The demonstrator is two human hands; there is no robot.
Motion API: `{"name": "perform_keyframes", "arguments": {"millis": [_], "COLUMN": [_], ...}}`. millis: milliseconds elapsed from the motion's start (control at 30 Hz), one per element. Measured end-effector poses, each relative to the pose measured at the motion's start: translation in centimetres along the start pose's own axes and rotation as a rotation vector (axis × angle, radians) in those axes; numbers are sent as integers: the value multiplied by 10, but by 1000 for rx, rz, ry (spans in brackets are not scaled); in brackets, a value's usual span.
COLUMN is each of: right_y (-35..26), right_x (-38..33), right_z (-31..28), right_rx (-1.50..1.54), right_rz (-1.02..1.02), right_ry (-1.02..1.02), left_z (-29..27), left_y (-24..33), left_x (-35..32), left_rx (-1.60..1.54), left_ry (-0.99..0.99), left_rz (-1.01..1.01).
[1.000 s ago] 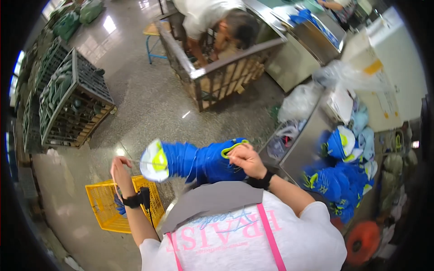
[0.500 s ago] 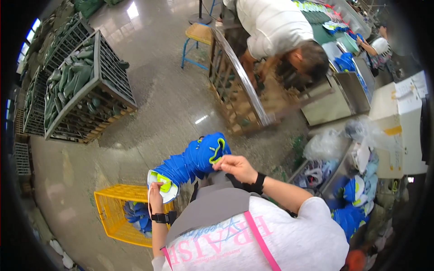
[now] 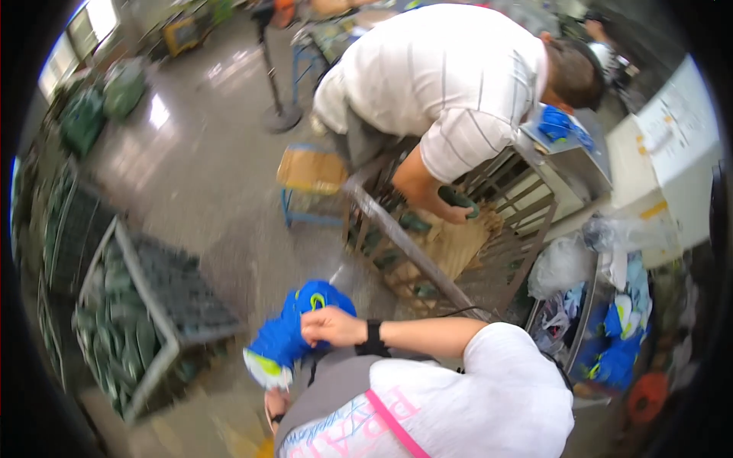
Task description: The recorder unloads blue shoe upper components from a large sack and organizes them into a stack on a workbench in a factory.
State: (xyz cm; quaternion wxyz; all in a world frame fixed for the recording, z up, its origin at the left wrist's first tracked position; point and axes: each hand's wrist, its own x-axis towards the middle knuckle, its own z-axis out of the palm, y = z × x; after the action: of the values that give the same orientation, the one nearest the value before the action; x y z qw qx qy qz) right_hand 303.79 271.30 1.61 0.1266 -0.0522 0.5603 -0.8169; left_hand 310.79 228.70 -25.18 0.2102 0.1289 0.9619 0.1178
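Note:
A nested stack of blue shoe uppers (image 3: 279,336) with neon-green trim lies in front of my body, tilted to the lower left. At its white and green lower end is my left hand (image 3: 277,400), fingers closed against the edge of the end upper; blur hides part of the grip. My right hand (image 3: 334,327), a black band on its wrist, is curled over the upper part of the stack, next to a green-trimmed opening. Its fingertips are pressed together, and what they pinch cannot be made out.
Ahead, a co-worker (image 3: 458,69) bends over a slatted metal cart (image 3: 412,244), holding a dark green shoe last (image 3: 458,201). A stool (image 3: 311,169) stands beside it. At left, a cart (image 3: 145,290) holds many green lasts. Bins with blue uppers (image 3: 615,362) sit at right.
My view has swung, so the carts and co-worker appear shifted. The co-worker stands higher, lifting a green last. My right hand has moved from the stack's right edge onto its top.

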Motion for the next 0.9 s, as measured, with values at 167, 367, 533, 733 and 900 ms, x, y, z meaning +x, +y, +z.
{"name": "perform_keyframes", "arguments": {"millis": [167,367,533,733,900], "right_y": [3,-74,-164,-150,-160], "right_x": [153,330,416,565,735], "right_z": [-11,-28,-49,-132,-189], "right_rx": [-86,-10,5,-95,-293], "right_rz": [-96,-257,-555,-484,-290], "right_ry": [34,-72,37,77,73], "left_z": [-18,-147,-237,-322,-441], "left_y": [-60,8,-108,-82,84], "left_x": [207,480,585,708,868], "left_rx": [48,162,-546,-476,-372], "left_ry": [-265,-267,-420,-173,-11], "left_rz": [329,506,-349,-143,-58]}}
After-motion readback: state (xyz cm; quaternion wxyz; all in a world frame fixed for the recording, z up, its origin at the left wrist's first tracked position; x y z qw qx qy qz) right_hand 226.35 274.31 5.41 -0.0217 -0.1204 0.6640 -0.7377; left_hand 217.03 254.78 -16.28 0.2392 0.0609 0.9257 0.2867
